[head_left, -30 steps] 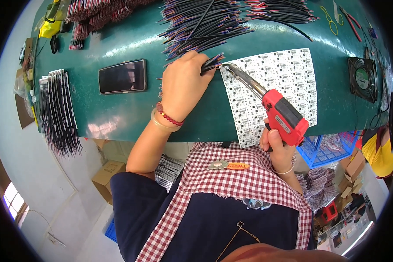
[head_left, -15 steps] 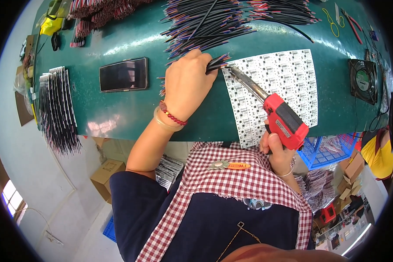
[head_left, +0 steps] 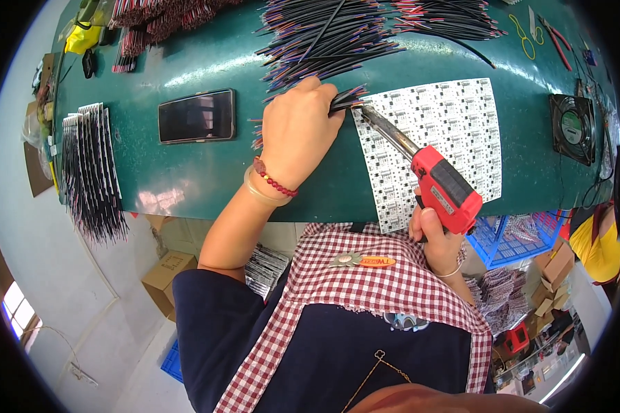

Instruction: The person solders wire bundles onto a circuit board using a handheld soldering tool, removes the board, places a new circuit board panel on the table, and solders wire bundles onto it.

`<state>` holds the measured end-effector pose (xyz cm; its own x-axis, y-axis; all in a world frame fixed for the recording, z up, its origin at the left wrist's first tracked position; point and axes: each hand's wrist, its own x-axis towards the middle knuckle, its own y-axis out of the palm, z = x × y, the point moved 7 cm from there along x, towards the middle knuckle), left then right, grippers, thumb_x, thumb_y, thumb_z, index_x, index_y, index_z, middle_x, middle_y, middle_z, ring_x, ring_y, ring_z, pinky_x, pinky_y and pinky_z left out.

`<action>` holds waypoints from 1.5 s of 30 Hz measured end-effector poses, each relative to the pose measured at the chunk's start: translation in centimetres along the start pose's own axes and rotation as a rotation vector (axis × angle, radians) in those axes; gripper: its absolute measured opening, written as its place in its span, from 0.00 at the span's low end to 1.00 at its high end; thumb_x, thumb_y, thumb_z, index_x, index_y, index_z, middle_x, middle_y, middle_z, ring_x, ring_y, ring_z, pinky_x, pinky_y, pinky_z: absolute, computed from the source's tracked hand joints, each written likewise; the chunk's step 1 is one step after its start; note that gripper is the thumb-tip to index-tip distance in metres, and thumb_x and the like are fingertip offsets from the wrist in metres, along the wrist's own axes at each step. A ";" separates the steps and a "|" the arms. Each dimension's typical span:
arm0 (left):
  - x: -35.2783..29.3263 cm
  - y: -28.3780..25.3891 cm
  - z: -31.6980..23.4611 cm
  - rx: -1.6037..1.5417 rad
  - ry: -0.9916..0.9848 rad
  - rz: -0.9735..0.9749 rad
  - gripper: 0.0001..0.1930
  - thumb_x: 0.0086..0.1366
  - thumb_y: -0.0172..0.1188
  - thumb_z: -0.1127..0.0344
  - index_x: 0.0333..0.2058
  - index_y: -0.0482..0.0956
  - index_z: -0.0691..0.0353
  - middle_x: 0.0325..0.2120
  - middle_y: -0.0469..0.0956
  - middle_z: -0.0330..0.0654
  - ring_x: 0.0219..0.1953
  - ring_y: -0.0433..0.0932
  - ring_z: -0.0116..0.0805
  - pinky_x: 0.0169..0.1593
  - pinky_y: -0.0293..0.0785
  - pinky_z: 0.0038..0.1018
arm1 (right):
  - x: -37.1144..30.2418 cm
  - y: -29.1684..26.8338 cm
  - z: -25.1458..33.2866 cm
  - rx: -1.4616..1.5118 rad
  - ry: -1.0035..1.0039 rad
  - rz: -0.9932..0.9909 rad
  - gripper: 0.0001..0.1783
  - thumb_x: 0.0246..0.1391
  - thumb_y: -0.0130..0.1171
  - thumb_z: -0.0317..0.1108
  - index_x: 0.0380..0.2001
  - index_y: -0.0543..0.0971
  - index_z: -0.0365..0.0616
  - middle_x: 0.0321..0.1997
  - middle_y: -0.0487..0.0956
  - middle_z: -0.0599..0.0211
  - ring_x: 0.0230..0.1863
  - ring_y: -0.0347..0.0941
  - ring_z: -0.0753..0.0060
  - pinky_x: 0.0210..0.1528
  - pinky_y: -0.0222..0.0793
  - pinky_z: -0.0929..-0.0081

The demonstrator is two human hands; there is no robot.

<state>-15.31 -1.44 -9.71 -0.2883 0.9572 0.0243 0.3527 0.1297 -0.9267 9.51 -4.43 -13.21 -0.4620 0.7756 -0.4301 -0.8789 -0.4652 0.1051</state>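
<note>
My left hand (head_left: pixel 297 127) is closed around a small bunch of black cables (head_left: pixel 343 101) with thin coloured wire ends sticking out to the right. In my right hand (head_left: pixel 435 233) is the handle of a red and black soldering gun (head_left: pixel 449 189). Its metal barrel slants up and left, and the tip is at the upper left corner of a white circuit board panel (head_left: pixel 455 113), close by the wire ends. Whether the tip touches a wire is too small to tell. More cable ends show left of my left wrist, partly hidden by the hand.
Beyond my left hand lies a large pile of black cables (head_left: pixel 324 38). A phone (head_left: pixel 196 117) and finished-looking wired strips (head_left: pixel 89 168) lie left on the green table (head_left: pixel 207 182). A black fan (head_left: pixel 572 127), scissors (head_left: pixel 523 38) and red-handled pliers (head_left: pixel 559 45) are at the right. A blue crate (head_left: pixel 506 244) stands below.
The soldering gun's body has shifted slightly left and down, its tip staying near the panel's corner. My left hand has moved very slightly right with the cables.
</note>
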 end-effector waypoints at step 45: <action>-1.9 1.1 0.4 -0.344 -0.098 0.056 0.09 0.54 0.62 0.70 0.26 0.74 0.71 0.23 0.74 0.49 0.22 0.73 0.41 0.29 0.68 0.30 | -0.7 -1.6 -0.9 0.176 0.028 0.062 0.23 0.61 0.53 0.41 0.50 0.67 0.33 0.19 0.67 0.68 0.17 0.61 0.79 0.22 0.61 0.78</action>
<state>-14.70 -3.23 -10.91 -0.3378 0.9383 -0.0745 0.6447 0.1730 -0.7446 11.34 -4.57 -13.87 -0.5149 0.7344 -0.4422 -0.8570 -0.4283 0.2866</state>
